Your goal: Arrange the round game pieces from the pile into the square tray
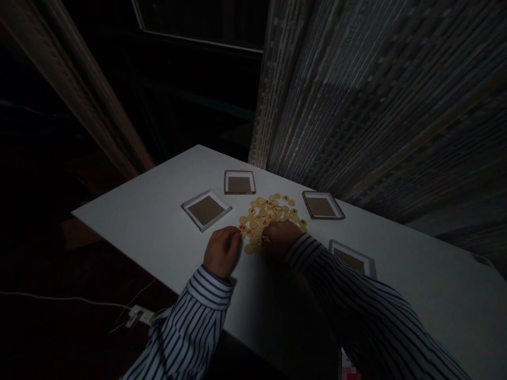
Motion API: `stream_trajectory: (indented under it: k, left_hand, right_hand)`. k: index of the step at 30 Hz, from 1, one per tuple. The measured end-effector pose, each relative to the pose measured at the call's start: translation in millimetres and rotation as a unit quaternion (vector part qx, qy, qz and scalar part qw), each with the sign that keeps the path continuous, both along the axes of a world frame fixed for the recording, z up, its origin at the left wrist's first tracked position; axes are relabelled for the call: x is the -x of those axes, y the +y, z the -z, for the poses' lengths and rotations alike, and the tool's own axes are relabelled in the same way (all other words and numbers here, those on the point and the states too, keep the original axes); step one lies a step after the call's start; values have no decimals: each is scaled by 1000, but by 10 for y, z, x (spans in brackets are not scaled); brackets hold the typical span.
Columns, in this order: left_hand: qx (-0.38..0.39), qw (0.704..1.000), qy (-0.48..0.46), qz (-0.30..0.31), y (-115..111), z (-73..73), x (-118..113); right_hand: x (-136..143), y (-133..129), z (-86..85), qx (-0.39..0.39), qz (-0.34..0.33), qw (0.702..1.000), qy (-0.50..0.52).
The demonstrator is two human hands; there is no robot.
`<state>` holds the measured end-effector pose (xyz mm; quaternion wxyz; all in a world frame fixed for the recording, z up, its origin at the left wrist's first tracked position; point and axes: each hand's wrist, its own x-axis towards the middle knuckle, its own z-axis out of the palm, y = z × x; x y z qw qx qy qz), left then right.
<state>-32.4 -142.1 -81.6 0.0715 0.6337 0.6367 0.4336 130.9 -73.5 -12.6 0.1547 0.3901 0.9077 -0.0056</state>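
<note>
A loose heap of round, pale wooden xiangqi pieces (pixel 263 212) lies on the white table, some showing red or black characters and others plain. My right hand (pixel 283 236) reaches over the near side of the heap, its fingers bent down and pinched at a piece by their tips. My left hand (pixel 222 250) rests at the heap's left edge with its fingers curled in; whatever they may hold is hidden. Striped sleeves cover both wrists. Part of the heap is concealed beneath my right hand.
Shallow box lids or trays surround the heap: one at left (pixel 206 209), one behind (pixel 240 182), one at right (pixel 324 206), and another (pixel 352 259) partly behind my right sleeve. Bead curtains (pixel 336 105) hang past the table's far edge. A power strip (pixel 141 314) lies below left.
</note>
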Motion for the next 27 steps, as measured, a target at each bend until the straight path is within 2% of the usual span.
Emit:
stream_trajectory:
  k: [9, 27]
  left_hand:
    - [8, 1000, -7, 4, -4, -14, -9]
    - [4, 999, -38, 6, -40, -20, -21]
  right_hand:
    - [-6, -11, 29, -7, 5, 1000, 10]
    - [-93, -162, -74, -52, 24, 997, 52]
